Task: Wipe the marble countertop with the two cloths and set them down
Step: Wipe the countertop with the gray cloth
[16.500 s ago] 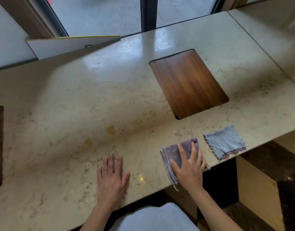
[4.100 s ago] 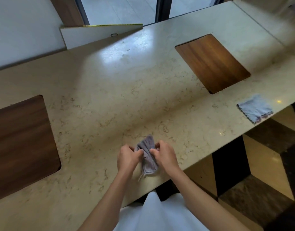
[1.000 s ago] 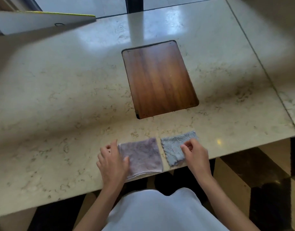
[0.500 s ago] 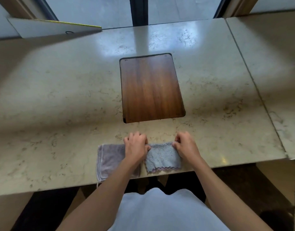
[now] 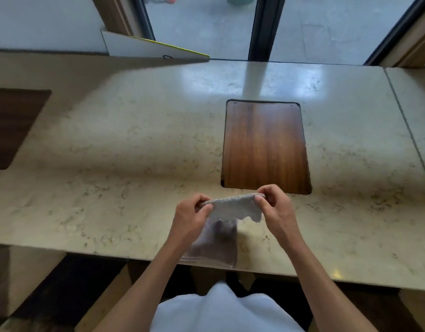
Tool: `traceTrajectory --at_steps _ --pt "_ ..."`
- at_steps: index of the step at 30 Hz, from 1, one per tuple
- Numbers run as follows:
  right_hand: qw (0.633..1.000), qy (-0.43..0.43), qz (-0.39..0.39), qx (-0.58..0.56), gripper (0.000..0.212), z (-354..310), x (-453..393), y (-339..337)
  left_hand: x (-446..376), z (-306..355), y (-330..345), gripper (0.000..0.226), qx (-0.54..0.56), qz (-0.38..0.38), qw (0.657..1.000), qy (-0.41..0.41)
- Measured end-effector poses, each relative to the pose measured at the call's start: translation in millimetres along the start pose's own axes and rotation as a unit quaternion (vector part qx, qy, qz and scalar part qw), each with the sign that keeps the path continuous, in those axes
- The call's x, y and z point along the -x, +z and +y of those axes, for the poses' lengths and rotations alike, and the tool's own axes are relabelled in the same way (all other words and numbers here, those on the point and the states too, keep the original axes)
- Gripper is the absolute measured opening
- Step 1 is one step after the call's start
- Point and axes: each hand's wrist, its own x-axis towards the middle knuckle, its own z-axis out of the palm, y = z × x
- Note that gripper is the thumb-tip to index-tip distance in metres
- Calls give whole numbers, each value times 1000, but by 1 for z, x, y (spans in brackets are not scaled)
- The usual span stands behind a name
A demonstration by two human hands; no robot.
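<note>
You stand at a long marble countertop (image 5: 134,164) and look down at your own two hands near its front edge. Between them you hold the grey cloth (image 5: 233,207), lifted clear of the stone and stretched by its top edge. Your left hand (image 5: 191,216) pinches the left corner, thumb and fingertips pressed together on the fabric. Your right hand (image 5: 275,207) pinches the right corner the same way, fingers curled and closed on it. Holding it by both upper corners lets the cloth hang open and flat, which looks like a way to shake it out or square it before use or before laying it down.

The purple cloth (image 5: 218,245) lies flat on the marble just below the hanging one, reaching close to the front edge. Your left forearm crosses over part of it. It seems set there to stay within reach while both hands work on the grey one.

Beyond your hands, a wooden inlay panel (image 5: 265,147) is set flush into the stone. A second dark panel (image 5: 12,125) sits at the far left. A white board with a yellow edge (image 5: 149,49) rests at the back, near glass doors.
</note>
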Motion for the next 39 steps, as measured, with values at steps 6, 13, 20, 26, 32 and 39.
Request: traceTrajectory --at_steps 6,13,20,26,32,39 --pt "997 14 -35 -64 11 -42 0 112 4 -69 -91 12 171 61 979 -92" --pt "995 96 -22 0 13 -66 30 244 -2 -157 -188 10 78 0 987 -138" --pt "983 156 16 100 11 -69 33 280 -24 -181 -206 13 -48 -76 985 -146" --pt "975 129 57 172 18 -70 4 266 -55 -158 -186 12 -163 -66 982 -74" --pt "969 70 62 228 32 -69 14 290 -60 -170 -204 13 -172 -64 976 -120" --pt "931 119 -51 342 66 -59 34 335 -48 -203 -243 11 -147 -32 978 -142"
